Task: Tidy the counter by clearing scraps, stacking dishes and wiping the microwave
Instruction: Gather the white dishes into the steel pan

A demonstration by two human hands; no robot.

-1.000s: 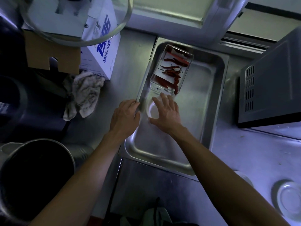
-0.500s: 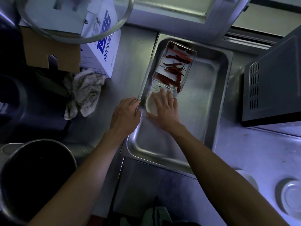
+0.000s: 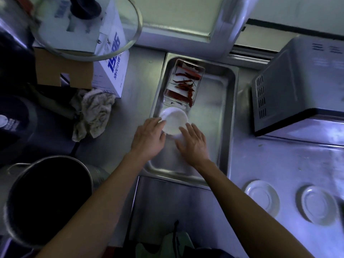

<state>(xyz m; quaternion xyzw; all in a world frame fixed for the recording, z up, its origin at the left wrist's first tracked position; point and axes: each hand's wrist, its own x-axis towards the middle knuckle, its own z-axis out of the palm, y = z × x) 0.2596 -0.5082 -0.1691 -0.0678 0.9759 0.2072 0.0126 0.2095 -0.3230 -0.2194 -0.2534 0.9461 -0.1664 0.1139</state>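
A small white dish [image 3: 174, 120] lies in the near left part of the steel tray [image 3: 229, 108]. My left hand [image 3: 149, 136] curls its fingers over the dish's left rim. My right hand [image 3: 193, 143] rests flat with fingers apart against the dish's near right edge. Just beyond the dish, a clear plastic box of red chillies [image 3: 186, 82] sits in the tray. Two more white saucers [image 3: 262, 198] [image 3: 318, 203] lie on the counter at the near right. The microwave [image 3: 297, 86] stands to the right of the tray. A crumpled cloth [image 3: 95, 112] lies left of the tray.
A large steel pot [image 3: 48, 198] stands at the near left, with a dark cooker [image 3: 14, 123] behind it. A glass lid [image 3: 87, 27] rests on a white carton [image 3: 113, 67] at the back left. Small green scraps dot the counter in front of the microwave.
My right hand has drawn back off the white dish, which now shows. My left hand has moved from the tray's rim onto the dish. The view has shifted left, showing the two saucers.
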